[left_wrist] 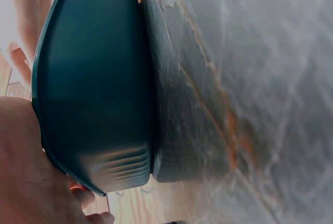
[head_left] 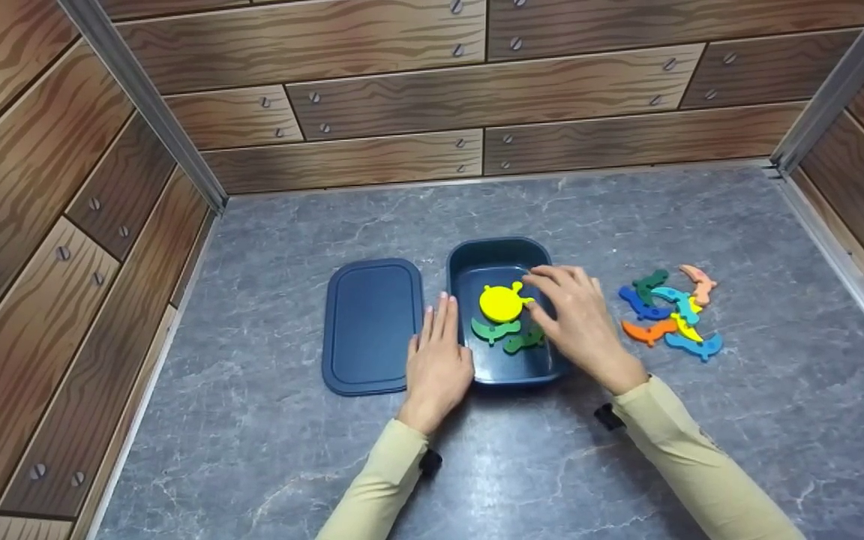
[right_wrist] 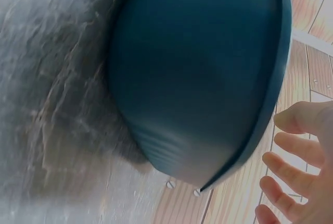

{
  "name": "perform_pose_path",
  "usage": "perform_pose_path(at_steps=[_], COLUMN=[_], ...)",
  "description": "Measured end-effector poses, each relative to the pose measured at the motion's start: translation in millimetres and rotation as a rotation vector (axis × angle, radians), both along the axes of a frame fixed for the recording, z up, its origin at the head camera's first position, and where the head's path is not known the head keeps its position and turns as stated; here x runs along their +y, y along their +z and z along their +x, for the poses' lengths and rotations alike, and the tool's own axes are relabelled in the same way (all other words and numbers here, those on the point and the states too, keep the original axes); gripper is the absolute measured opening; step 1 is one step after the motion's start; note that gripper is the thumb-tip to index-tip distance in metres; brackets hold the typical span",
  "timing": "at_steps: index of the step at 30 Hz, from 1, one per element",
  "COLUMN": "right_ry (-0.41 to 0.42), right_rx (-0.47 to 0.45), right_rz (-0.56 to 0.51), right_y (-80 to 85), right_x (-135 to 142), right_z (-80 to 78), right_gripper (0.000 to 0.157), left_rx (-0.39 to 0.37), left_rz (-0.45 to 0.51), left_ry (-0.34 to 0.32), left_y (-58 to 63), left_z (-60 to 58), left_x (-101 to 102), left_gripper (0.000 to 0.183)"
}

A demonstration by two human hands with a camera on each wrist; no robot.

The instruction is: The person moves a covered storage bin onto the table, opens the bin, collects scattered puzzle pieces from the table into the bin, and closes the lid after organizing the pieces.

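Observation:
A dark blue plastic box (head_left: pixel 499 241) stands uncovered in the middle of the table. In it lie a yellow turtle-shaped piece (head_left: pixel 501 304) and two green animal-shaped pieces, a lighter one (head_left: pixel 495 331) and a darker one (head_left: pixel 522 343) partly behind the right hand. My left hand (head_left: pixel 439 367) rests along the box's left rim, fingers extended. Over the right rim reaches my right hand (head_left: pixel 578 319), its fingertips beside the yellow turtle. The right wrist view shows that hand's fingers (right_wrist: pixel 289 174) spread, with nothing between them; the left wrist view shows the box wall (left_wrist: pixel 96 78).
Left of the box lies its flat blue lid (head_left: pixel 372 326). To the right is a loose pile of several animal-shaped pieces, among them an orange one (head_left: pixel 649 331), a light blue one (head_left: pixel 694 346) and a peach one (head_left: pixel 700 285). Wood-patterned walls (head_left: pixel 387 161) enclose the grey marbled tabletop (head_left: pixel 274 450).

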State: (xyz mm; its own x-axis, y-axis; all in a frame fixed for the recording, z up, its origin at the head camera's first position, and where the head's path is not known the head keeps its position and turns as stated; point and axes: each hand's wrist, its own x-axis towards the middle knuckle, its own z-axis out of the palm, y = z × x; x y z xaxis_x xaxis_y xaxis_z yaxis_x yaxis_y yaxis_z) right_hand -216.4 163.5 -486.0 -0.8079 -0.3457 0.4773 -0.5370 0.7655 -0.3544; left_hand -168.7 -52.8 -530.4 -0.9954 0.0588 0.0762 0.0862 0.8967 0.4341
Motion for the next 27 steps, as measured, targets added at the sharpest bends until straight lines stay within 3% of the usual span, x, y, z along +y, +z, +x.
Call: perform_pose_path(at_steps=[7, 17, 27], right_ry=[-0.04, -0.057, -0.111], right_rx=[0.005, 0.085, 0.047], right_rz=[-0.012, -0.024, -0.003], right_y=[2.5, -4.6, -10.3], right_x=[15, 42, 65], right_z=[-2.6, -9.8, -13.1], right_gripper=[0.035, 0.033, 0.034], left_rx=[0.004, 0.001, -0.015], left_rz=[0.031, 0.016, 0.032], left_ry=[-0.002, 0.001, 0.007], left_y=[0.4, 1.2, 1.5], left_z=[1.0, -0.1, 0.5], left_x=[0, 0, 1], left_gripper=[0.067, 0.067, 0.068])
